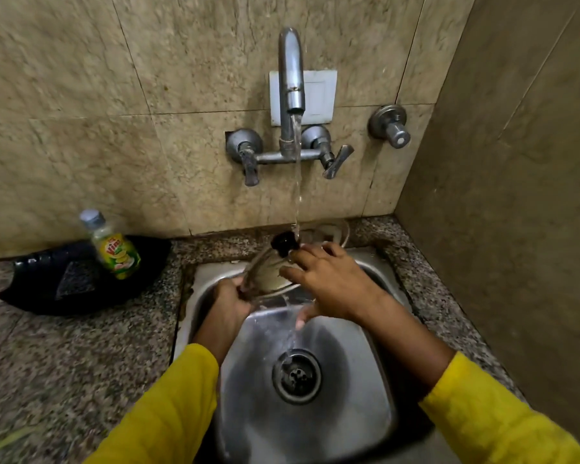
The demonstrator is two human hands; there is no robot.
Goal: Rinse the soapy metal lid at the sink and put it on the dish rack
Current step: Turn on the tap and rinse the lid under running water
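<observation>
A round metal lid with a black knob is tilted over the steel sink, under the running stream from the wall tap. My left hand grips the lid's lower left rim. My right hand lies on the lid's right side, fingers spread over its face and near the knob. Water runs off the lid's lower edge toward the drain. No dish rack is in view.
A green-and-yellow dish soap bottle stands in a black tray on the speckled counter at left. Tap handles and a separate valve stick out from the tiled wall. A side wall closes in on the right.
</observation>
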